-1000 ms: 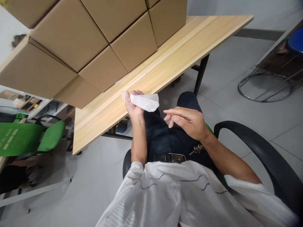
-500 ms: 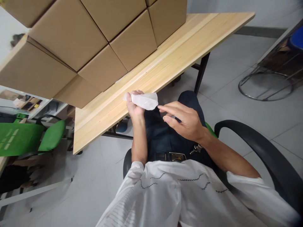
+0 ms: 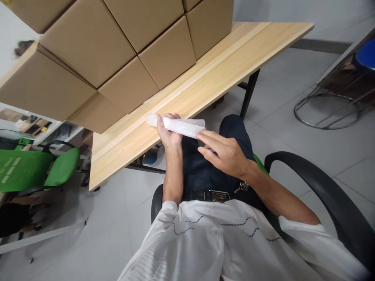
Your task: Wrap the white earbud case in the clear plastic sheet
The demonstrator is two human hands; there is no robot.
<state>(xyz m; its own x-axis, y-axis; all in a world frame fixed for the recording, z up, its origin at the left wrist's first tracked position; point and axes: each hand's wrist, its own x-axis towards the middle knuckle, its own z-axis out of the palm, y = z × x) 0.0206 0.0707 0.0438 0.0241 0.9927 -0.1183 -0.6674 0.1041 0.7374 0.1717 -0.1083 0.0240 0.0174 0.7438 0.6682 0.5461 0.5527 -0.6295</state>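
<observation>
My left hand [image 3: 170, 132] is wrapped round a white, translucent, rolled-up wrapper [image 3: 187, 127], which looks like thin plastic or foam sheet. One short end pokes out left of the thumb, and the longer part points right with a loose upper edge. At that right end, the stretched fingertips of my right hand [image 3: 224, 150] touch the wrapper. Its thumb stays apart below, so the hand is open. Both hands are above my lap, close to the front edge of the wooden table [image 3: 216, 84]. Whether anything lies inside the wrapper cannot be made out.
Brown cardboard boxes [image 3: 117, 74] are stacked along the back of the table. I sit in a chair with a black armrest [image 3: 310, 175]. A blue-topped stool [image 3: 366, 54] stands at right, a green chair [image 3: 63, 166] at left. Keys [image 3: 241, 187] hang at my belt.
The wrapper now reaches further out on both sides of my left hand and lies straighter. My right fingertips have come onto its right end. The view has shifted slightly.
</observation>
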